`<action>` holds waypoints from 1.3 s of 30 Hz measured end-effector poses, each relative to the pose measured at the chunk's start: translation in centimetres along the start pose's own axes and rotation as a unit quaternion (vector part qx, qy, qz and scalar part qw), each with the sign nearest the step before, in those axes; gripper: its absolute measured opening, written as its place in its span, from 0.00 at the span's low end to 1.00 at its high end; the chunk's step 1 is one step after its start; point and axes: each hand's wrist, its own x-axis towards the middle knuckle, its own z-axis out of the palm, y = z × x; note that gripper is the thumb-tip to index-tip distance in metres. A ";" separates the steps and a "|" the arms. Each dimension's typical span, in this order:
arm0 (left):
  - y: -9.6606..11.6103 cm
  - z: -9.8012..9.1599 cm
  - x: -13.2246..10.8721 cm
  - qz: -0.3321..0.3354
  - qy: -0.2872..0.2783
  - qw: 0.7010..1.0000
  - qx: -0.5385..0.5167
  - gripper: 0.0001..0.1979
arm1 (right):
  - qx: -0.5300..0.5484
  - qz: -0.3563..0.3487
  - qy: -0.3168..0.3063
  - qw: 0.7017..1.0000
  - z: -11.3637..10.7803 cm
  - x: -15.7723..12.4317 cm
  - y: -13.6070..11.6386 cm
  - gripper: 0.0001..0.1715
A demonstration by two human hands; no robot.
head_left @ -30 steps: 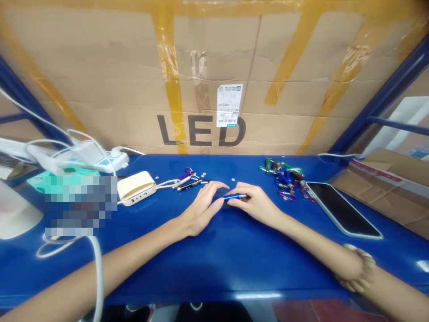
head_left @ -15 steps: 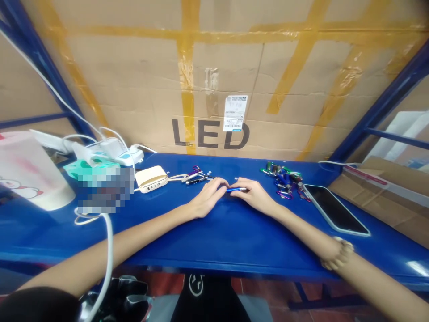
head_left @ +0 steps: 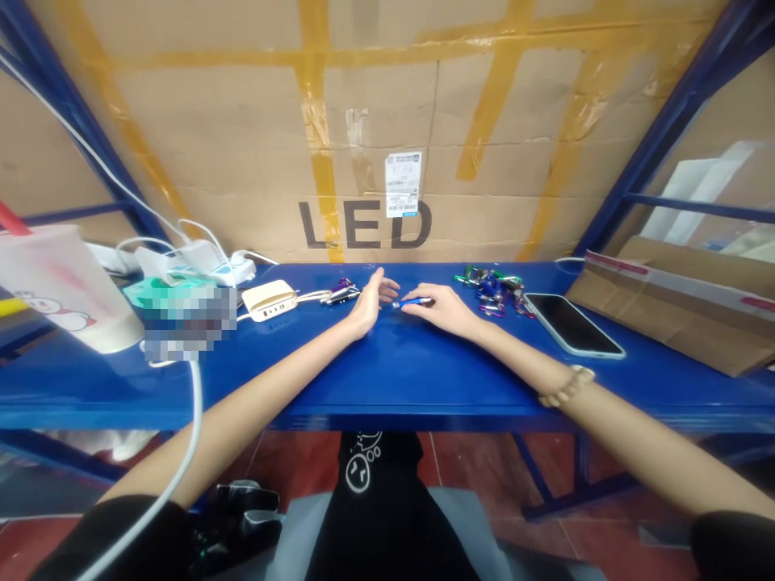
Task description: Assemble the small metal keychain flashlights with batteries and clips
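On the blue metal table (head_left: pixel 387 379) my right hand (head_left: pixel 437 307) pinches a small blue pen-shaped torch (head_left: pixel 412 303) that lies near the table's far side. My left hand (head_left: pixel 373 297) hovers just left of it, fingers stretched out and apart, not touching the torch. Behind my left hand lie a purple and a black torch with clips (head_left: pixel 340 292). A heap of coloured keyring torches (head_left: pixel 492 286) sits right of my right hand.
A phone (head_left: pixel 572 324) lies face up at the right, beside a flat cardboard box (head_left: pixel 678 303). At the left are a cream power bank (head_left: pixel 270 299), a power strip with white cables (head_left: pixel 199 266) and a white cup (head_left: pixel 66 294). A big "LED" carton (head_left: pixel 375 137) walls the back.
The camera pulled back and up, so the hands look farther away. My left hand let go of the torch's tip and lifted with fingers spread. My right hand keeps its pinch.
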 end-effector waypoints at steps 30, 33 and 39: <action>0.5 -0.1 -5.8 0.073 -0.124 0.977 -0.159 0.29 | 0.143 -0.005 0.066 0.988 2.1 -2.9 -3.8 0.14; 0.5 -0.4 -5.7 0.082 -0.094 0.981 -0.152 0.31 | 0.137 0.002 0.074 0.988 2.2 -2.9 -3.7 0.13; 0.7 -0.4 -5.8 0.057 -0.074 0.992 -0.090 0.31 | 0.125 0.015 0.076 0.989 2.1 -2.9 -3.6 0.14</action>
